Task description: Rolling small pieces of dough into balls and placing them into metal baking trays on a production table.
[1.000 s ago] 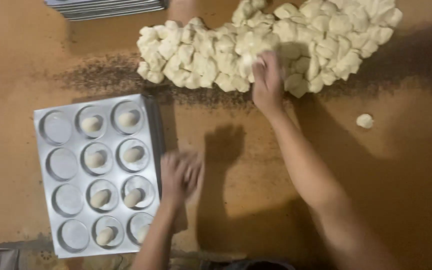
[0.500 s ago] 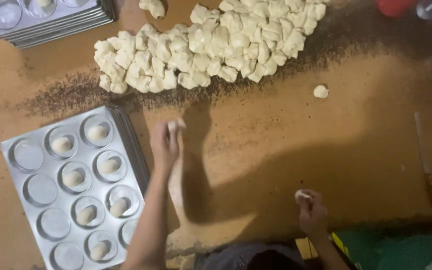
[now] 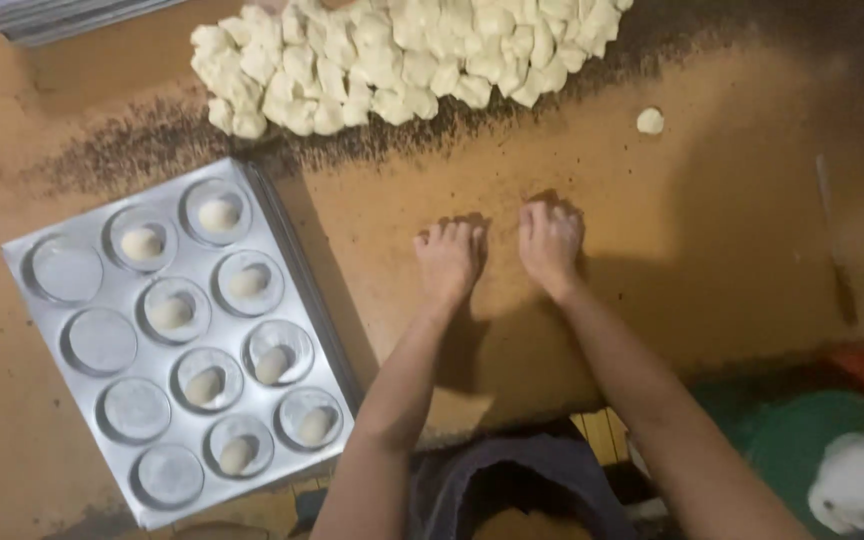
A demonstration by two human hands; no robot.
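Under both palms (image 3: 449,262): dough hidden.

Single head-mounted view, looking steeply down from above, close over brown worktable (image 3: 732,230); forearms entering from bottom edge.

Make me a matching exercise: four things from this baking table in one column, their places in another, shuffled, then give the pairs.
Things:
1. metal tray
2. heap of dough pieces
3. lone dough piece
4. left hand

Places:
A. top of the view
B. palm down, beside the right hand
C. left side, dough balls in some cups
D. by itself, right of the heap

Pairs: 1-C, 2-A, 3-D, 4-B
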